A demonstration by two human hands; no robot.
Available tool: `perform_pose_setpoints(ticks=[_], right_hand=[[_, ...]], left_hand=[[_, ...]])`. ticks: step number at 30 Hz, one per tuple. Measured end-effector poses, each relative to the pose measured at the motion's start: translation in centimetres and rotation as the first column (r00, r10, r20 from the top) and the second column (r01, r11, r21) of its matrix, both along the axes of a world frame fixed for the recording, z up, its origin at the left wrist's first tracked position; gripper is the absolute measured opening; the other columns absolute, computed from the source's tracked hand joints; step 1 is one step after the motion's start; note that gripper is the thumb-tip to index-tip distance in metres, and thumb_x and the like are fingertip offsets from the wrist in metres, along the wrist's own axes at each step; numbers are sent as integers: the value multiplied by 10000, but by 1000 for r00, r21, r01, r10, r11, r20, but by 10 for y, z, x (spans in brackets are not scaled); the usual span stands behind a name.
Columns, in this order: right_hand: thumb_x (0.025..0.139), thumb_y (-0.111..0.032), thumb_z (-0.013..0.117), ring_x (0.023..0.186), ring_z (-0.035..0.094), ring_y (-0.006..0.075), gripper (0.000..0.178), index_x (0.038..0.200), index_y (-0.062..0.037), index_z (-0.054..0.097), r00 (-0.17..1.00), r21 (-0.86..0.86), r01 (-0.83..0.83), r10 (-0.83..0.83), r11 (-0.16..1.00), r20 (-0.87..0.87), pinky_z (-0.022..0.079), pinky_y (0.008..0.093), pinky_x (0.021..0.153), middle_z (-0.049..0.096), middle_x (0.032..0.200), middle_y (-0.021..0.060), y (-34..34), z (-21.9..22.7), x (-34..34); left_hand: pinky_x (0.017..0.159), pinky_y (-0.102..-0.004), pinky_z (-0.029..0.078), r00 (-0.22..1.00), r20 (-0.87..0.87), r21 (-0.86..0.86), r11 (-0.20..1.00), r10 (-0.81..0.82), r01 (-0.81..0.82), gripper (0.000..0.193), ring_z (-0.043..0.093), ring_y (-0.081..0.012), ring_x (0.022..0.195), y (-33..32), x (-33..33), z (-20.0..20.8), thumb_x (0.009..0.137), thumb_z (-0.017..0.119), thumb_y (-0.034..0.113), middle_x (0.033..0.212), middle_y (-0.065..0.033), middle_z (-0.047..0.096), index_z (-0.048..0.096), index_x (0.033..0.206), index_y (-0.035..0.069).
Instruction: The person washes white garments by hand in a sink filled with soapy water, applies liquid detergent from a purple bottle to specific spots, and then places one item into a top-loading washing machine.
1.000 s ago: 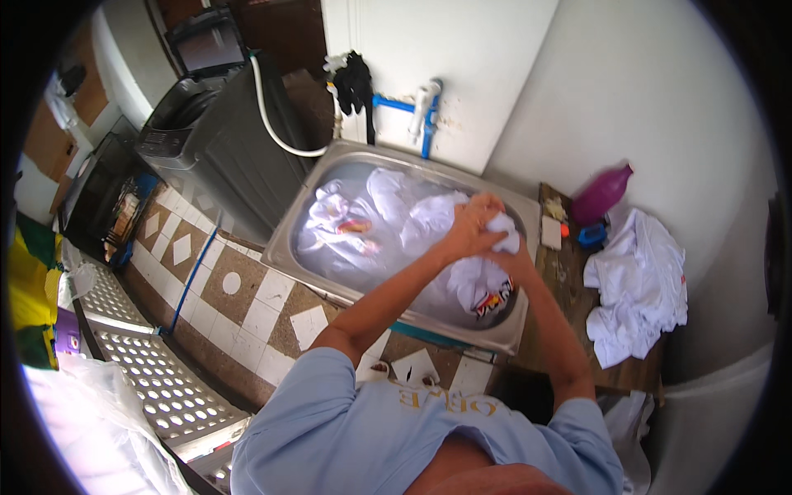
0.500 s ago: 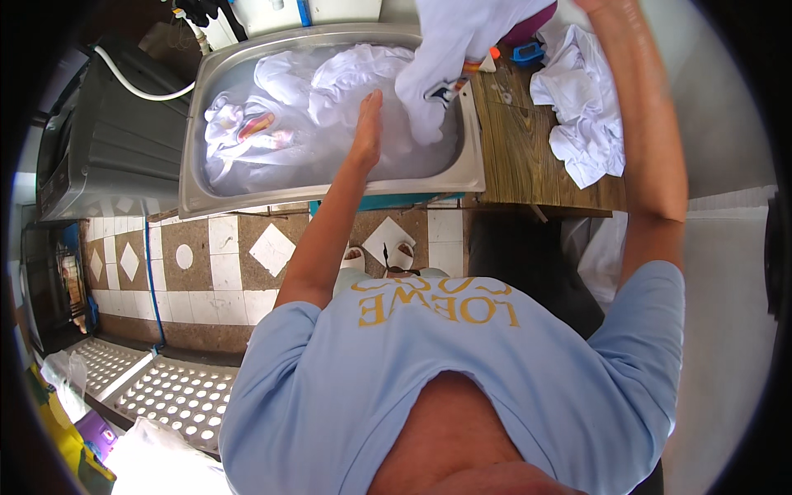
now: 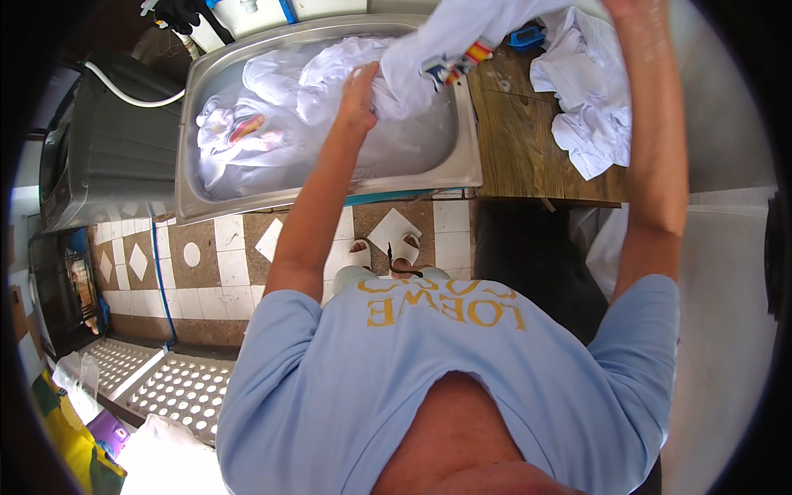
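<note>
A wet white garment with a dark, red and yellow print stretches from above the sink up past the top edge of the view. My left hand is at its lower end, fingers bent against the cloth. My right hand is at the upper right, mostly cut off by the picture's edge. The garment's raised end leads to it, though its fingers are hidden. Below, the metal sink holds cloudy water and more white clothes, one piece showing a red and yellow patch.
Right of the sink, a wooden tabletop carries a crumpled white cloth and a blue object. A grey machine with a white hose stands at left. Below lie a tiled floor and a perforated rack.
My left hand has gone from flat and apart to bent against the garment's lower end. That end has risen and swung left; my right hand remains high at the top edge.
</note>
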State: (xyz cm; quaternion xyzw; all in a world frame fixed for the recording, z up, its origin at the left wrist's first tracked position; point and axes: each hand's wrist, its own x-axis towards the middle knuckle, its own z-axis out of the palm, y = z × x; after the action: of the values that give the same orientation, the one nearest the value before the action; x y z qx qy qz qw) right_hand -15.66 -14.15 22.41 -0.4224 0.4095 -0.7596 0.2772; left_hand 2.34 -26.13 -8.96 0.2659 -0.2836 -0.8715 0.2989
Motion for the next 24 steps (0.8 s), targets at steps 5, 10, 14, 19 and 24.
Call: perform_pose_setpoints(ticks=[5,10,14,19,24], right_hand=[[811,-177,698,1031,595,214,388,1124,12,570,917,132,-1,-52,991,396,456,340,930,625,1089,88,1,-157,-18],[826,-308,671,992,610,214,436,1140,-27,560,816,222,-185,24,957,577,477,368,899,630,1071,90,5,-237,41],[749,-354,730,1037,593,253,612,1208,-16,509,968,736,-225,234,638,93,442,387,943,616,1118,114,-8,-286,38],[698,-291,770,944,586,208,599,1179,-5,556,807,426,48,216,904,-549,432,332,892,633,1024,101,-44,-241,47],[818,-162,677,901,561,96,270,1048,-28,632,755,622,-120,478,774,-448,434,254,810,634,940,-3,-62,-194,25]], left_hand=[[646,-264,468,966,258,-503,855,7,128,143,550,-92,788,-29,19,48,871,620,155,883,-4,579,595,988,77],[778,-208,424,965,258,-707,671,-50,224,193,538,-78,854,-42,21,117,859,581,35,930,6,582,598,1050,56],[792,-209,435,943,291,-811,481,-161,333,225,552,-84,880,-49,26,155,818,537,-32,962,-2,589,592,1026,36],[895,-224,380,831,467,-807,238,-304,541,407,498,-95,1010,-52,37,168,743,466,-96,1050,-1,549,566,1113,44],[863,-251,408,866,464,-864,123,-185,489,525,492,-142,1026,-63,59,156,725,404,-95,1073,-41,552,486,1214,78]])
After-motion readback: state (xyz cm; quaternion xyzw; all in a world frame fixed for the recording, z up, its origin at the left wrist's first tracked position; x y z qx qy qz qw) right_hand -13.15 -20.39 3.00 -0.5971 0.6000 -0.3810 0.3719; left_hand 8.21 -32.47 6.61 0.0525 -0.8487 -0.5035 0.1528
